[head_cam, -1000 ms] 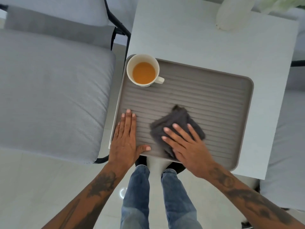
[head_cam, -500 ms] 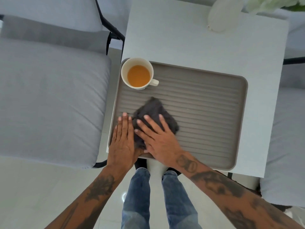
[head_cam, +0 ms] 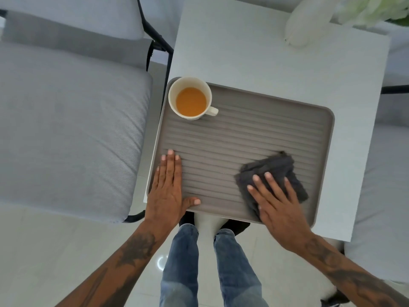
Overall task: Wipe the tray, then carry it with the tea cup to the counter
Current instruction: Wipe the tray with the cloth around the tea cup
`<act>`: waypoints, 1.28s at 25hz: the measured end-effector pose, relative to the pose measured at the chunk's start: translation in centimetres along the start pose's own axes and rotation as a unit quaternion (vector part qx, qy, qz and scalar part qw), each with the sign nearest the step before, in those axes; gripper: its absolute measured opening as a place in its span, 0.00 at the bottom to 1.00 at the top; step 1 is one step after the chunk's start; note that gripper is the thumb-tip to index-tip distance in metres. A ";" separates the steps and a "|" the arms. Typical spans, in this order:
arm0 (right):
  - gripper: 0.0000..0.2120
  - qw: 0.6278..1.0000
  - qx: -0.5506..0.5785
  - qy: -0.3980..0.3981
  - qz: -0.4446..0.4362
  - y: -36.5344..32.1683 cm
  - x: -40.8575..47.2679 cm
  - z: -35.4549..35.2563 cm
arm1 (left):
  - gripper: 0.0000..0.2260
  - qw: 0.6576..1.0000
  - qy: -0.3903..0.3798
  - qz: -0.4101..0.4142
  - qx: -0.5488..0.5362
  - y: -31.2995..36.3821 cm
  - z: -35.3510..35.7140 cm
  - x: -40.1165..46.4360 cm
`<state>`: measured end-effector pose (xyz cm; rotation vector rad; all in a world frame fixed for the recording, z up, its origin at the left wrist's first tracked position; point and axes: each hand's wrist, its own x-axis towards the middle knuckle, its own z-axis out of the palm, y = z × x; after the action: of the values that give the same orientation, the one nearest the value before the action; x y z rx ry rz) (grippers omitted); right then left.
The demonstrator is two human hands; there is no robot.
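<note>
Wiping stage, not finished by my judgement. My right hand (head_cam: 280, 202) lies flat, fingers spread, pressing dark grey cloth (head_cam: 274, 173) onto near-right part of ribbed grey tray (head_cam: 243, 134). My left hand (head_cam: 168, 189) lies flat and open on near-left edge, gripping nothing. Tea cup (head_cam: 190, 98), about half full, stands in far-left corner of tray. Carrying to counter not yet begun; counter not visible. Tray sits on small white table (head_cam: 254, 52), overhanging its left edge. 2 grey cushioned seats flank table; pale tiled floor below.

The tea cup (head_cam: 190, 99) stands in the tray's (head_cam: 254, 131) far-left corner, the cloth (head_cam: 274, 171) near-right.
</note>
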<state>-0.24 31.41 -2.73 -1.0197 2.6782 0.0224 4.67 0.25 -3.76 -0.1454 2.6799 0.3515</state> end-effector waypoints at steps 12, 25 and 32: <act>0.26 1.000 0.026 -0.010 -0.015 1.3 -0.2 -0.2 | 0.53 1.000 0.000 0.001 -0.009 0.0 0.1 0.0; 0.23 0.991 0.071 0.040 -0.107 -7.8 12.3 -0.3 | 0.55 1.000 -0.014 -0.004 -0.006 0.0 0.2 0.1; 0.24 0.991 0.076 0.045 0.103 4.2 -1.0 0.1 | 0.51 1.000 0.003 0.004 -0.007 0.0 0.2 0.0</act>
<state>-2.25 35.28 -2.88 -0.7110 2.8041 -0.1880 4.76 0.30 -3.96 -0.1412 2.6843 0.3727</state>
